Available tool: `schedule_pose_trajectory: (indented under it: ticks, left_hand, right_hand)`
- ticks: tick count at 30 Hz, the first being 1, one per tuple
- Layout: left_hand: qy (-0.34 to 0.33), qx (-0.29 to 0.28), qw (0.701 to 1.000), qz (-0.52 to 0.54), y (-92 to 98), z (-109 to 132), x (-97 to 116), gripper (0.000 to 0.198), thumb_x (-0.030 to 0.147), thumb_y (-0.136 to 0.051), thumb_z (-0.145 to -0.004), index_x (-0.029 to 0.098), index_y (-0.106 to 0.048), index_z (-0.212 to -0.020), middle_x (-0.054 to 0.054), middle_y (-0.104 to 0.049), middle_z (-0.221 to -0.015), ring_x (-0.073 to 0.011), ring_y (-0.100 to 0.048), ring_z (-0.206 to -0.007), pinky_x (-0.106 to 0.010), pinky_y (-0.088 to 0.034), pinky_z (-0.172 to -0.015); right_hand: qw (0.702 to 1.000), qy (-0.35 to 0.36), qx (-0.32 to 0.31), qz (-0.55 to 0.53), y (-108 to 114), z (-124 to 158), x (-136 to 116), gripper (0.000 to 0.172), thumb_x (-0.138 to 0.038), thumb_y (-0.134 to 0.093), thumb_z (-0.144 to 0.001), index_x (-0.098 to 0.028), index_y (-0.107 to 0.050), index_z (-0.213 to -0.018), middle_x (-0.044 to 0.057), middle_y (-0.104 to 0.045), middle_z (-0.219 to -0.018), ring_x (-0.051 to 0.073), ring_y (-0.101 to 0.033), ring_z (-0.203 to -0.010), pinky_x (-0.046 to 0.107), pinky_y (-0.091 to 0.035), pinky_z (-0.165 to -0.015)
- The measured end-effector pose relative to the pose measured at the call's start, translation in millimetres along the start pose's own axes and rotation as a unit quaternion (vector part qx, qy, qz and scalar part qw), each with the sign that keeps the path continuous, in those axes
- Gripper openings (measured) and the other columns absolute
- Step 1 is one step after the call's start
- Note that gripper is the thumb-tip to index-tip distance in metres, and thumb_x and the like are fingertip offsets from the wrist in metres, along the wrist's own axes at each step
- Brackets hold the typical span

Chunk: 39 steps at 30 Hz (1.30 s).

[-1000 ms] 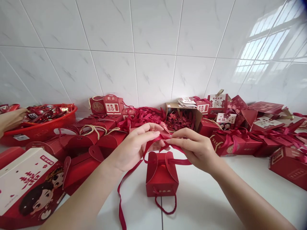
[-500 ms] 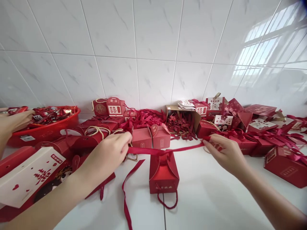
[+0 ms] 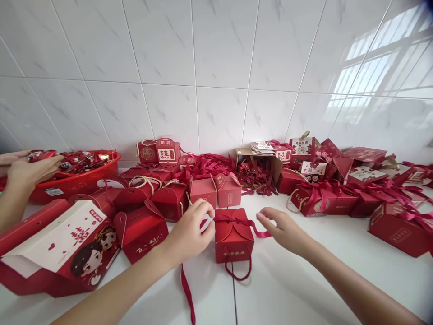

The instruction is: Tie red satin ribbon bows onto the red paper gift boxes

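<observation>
head view: a red box [image 3: 234, 246] sits on the surface [image 3: 287, 284], ribbon [image 3: 233, 220] across its top; right hand [image 3: 282, 225] beside it, fingers released; left hand [image 3: 194, 228] curled, whether grasping ribbon i cannot tell.

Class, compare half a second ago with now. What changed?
The left hand and right hand moved inward. The right apparently released the long dark-red fabric ribbon, now lying across the square red cardboard box; the left's grip is unclear. The box stayed between them, twisted red cord handle in front.
</observation>
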<state>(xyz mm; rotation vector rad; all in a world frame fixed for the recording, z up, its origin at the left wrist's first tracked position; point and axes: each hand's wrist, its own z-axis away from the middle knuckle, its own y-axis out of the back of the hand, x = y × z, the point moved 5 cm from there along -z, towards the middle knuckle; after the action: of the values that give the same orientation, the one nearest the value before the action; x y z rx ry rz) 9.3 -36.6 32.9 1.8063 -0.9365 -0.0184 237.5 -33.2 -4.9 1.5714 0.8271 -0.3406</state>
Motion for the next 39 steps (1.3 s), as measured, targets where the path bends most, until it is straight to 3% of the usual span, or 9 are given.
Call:
schedule_pose_trajectory:
  ticks: [4, 8, 12, 14, 19, 25, 30, 34, 39]
  left_hand:
    - [0.057, 0.016, 0.99, 0.13, -30.5, 1, -9, 0.013, 0.018, -0.05, -0.076, 0.022, -0.044, -0.087, -0.002, -0.049, -0.09, -0.0177, -0.051, -0.088, -0.034, -0.045, -0.084]
    - [0.159, 0.007, 0.948, 0.276, -48.6, 2, -27, 0.022, 0.02, -0.055, -0.073, 0.022, -0.041, -0.09, 0.0, -0.046, -0.091, -0.0147, -0.05, -0.084, -0.028, -0.045, -0.075]
    - [0.254, -0.074, 0.893, 0.364, -56.1, 5, -35, 0.022, 0.033, -0.059, -0.074, 0.02, -0.045, -0.084, 0.003, -0.049, -0.08, -0.0111, -0.049, -0.068, -0.023, -0.04, -0.061]
    - [0.259, -0.111, 0.882, 0.378, -55.8, 6, -35, 0.023, 0.038, -0.062, -0.074, 0.018, -0.05, -0.076, 0.004, -0.05, -0.072, -0.0118, -0.05, -0.065, -0.024, -0.039, -0.06]
    - [0.246, -0.096, 0.879, 0.398, -47.5, 8, -31, 0.031, 0.044, -0.068, -0.069, 0.017, -0.063, -0.083, -0.002, -0.065, -0.077, -0.0218, -0.062, -0.081, -0.033, -0.047, -0.075]
    - [0.205, -0.104, 0.917, 0.326, -42.0, 10, -34, 0.034, 0.047, -0.066, -0.072, 0.018, -0.06, -0.088, -0.004, -0.066, -0.09, -0.0245, -0.062, -0.091, -0.036, -0.047, -0.082]
    - [0.084, 0.082, 0.988, 0.102, -22.5, 6, -18, 0.028, 0.034, -0.063, -0.075, 0.022, -0.048, -0.095, -0.006, -0.053, -0.103, -0.0243, -0.053, -0.101, -0.04, -0.042, -0.088]
    - [-0.035, 0.1, 0.994, 0.024, -25.9, -1, 20, 0.031, 0.032, -0.065, -0.074, 0.024, -0.044, -0.094, -0.009, -0.049, -0.111, -0.0274, -0.046, -0.11, -0.045, -0.036, -0.093]
    - [-0.055, 0.155, 0.986, -0.027, -28.1, -16, 41, 0.029, 0.027, -0.06, -0.076, 0.022, -0.036, -0.092, -0.011, -0.046, -0.111, -0.0295, -0.043, -0.113, -0.046, -0.035, -0.089]
  right_hand:
    - [0.987, -0.036, -0.045, -0.148, -32, -10, -4, 0.041, -0.058, -0.047, -0.085, -0.02, -0.044, -0.07, -0.002, -0.051, -0.066, 0.012, -0.046, -0.059, 0.025, -0.035, -0.054]
    - [0.946, -0.13, -0.095, -0.28, -50, -11, 6, 0.045, -0.063, -0.057, -0.076, -0.021, -0.04, -0.077, -0.005, -0.046, -0.066, 0.008, -0.04, -0.052, 0.022, -0.026, -0.046]
    - [0.928, -0.156, -0.196, -0.276, -48, -7, 7, 0.049, -0.067, -0.054, -0.076, -0.019, -0.044, -0.072, -0.007, -0.037, -0.06, 0.006, -0.028, -0.05, 0.022, -0.019, -0.047]
    - [0.929, -0.121, -0.193, -0.29, -42, -8, 6, 0.051, -0.066, -0.053, -0.077, -0.018, -0.042, -0.063, -0.007, -0.033, -0.057, 0.007, -0.022, -0.051, 0.023, -0.016, -0.047]
    - [0.916, -0.099, -0.102, -0.376, -32, -12, 20, 0.046, -0.055, -0.068, -0.07, -0.019, -0.042, -0.057, -0.008, -0.027, -0.05, 0.006, -0.017, -0.047, 0.024, -0.01, -0.044]
    - [0.903, -0.082, -0.121, -0.405, -27, -7, 25, 0.039, -0.047, -0.069, -0.074, -0.016, -0.051, -0.057, -0.007, -0.036, -0.048, 0.006, -0.024, -0.045, 0.024, -0.012, -0.043]
    - [0.86, -0.061, -0.124, -0.491, -18, -4, 3, 0.036, -0.046, -0.066, -0.077, -0.014, -0.057, -0.062, -0.001, -0.048, -0.058, 0.009, -0.043, -0.053, 0.024, -0.031, -0.049]
    - [0.854, -0.029, -0.116, -0.507, -9, -3, -19, 0.034, -0.041, -0.069, -0.076, -0.014, -0.057, -0.058, -0.002, -0.049, -0.057, 0.01, -0.045, -0.054, 0.025, -0.037, -0.056]
    - [0.857, -0.012, -0.106, -0.504, 2, 5, -35, 0.025, -0.038, -0.07, -0.077, -0.015, -0.062, -0.071, -0.001, -0.054, -0.065, 0.01, -0.049, -0.059, 0.024, -0.039, -0.06]
